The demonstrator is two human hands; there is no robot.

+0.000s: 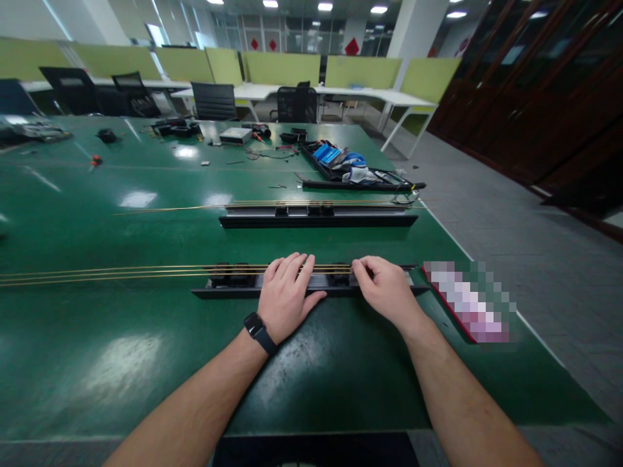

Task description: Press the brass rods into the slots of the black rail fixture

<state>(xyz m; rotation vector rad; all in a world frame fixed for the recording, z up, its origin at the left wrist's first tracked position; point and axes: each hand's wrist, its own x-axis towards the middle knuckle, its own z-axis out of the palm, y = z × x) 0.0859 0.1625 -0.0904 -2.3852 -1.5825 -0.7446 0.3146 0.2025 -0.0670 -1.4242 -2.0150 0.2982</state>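
Spreading across most of the view, a glossy green tabletop mirrors the ceiling lights in pale patches. Beyond it stand lime-green partitions, white desks and black chairs; dark, reddish wooden cabinets line the right, above grey flooring. Near the person, thin, straight brass-coloured rods run along a long black trough with a silvery inner face, extending well past its left end. The left hand lies over them, fingers extended and slightly apart, thumb spread away. At their right, the right hand pinches them between thumb and forefinger; how many is hidden. A similar trough lies parallel behind. Markings on a red-edged item are pixelated; red diamond signs are too distant to read.
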